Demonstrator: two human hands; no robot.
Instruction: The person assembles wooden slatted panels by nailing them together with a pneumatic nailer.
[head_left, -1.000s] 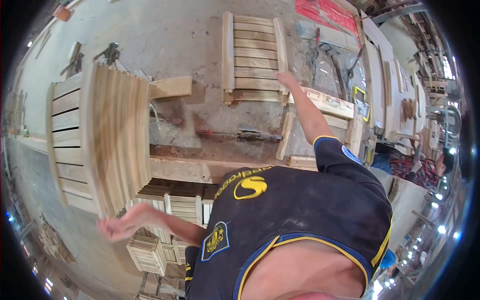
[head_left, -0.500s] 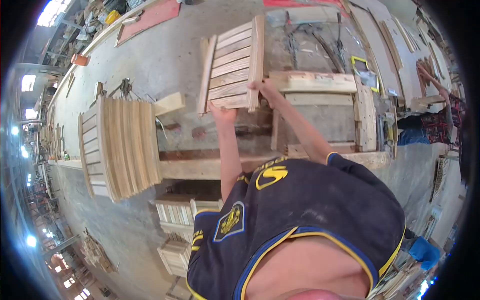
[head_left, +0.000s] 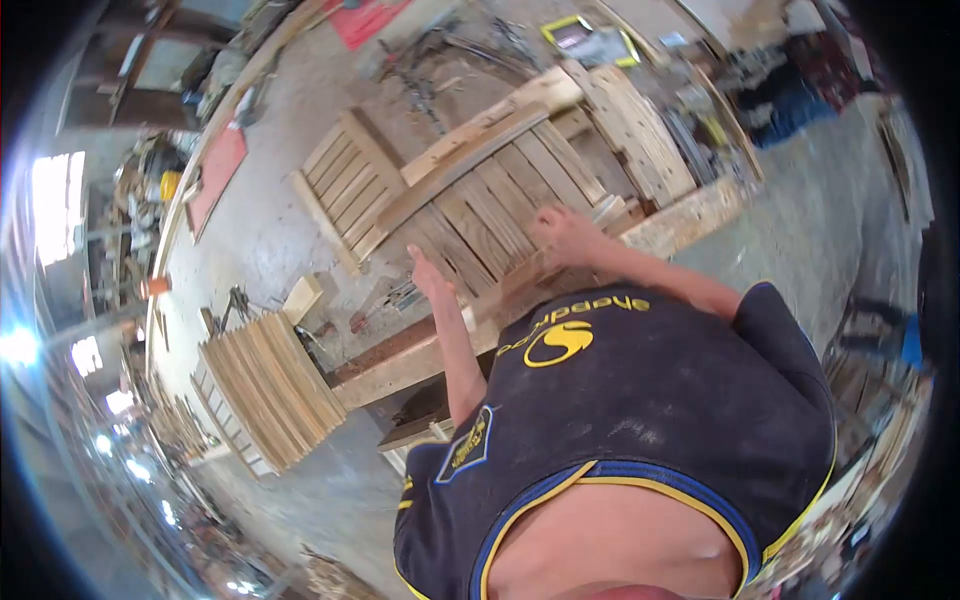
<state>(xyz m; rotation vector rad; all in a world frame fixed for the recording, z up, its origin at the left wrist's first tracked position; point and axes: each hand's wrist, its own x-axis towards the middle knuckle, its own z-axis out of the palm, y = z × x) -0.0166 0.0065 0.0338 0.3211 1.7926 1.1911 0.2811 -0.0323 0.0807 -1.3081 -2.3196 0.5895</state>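
A slatted wooden panel [head_left: 470, 195] lies tilted across the workbench, its near end toward me. My right hand [head_left: 562, 233] grips the panel's near edge on the right side. My left hand [head_left: 432, 277] is at the near edge on the left, fingers up against the slats; whether it grips is hard to tell. A second slatted panel section [head_left: 345, 185] lies just behind it on the bench.
A stack of slatted panels [head_left: 268, 388] stands on edge at the left end of the bench. A wooden frame jig [head_left: 640, 130] sits right of the panel. Tools and a yellow-rimmed item [head_left: 580, 35] lie farther back. A thick beam [head_left: 395, 365] forms the bench's front edge.
The panel has been pulled nearer and swung to a diagonal. Both hands stayed at its near end. My view has swung, so the stack at left looks smaller and lower.
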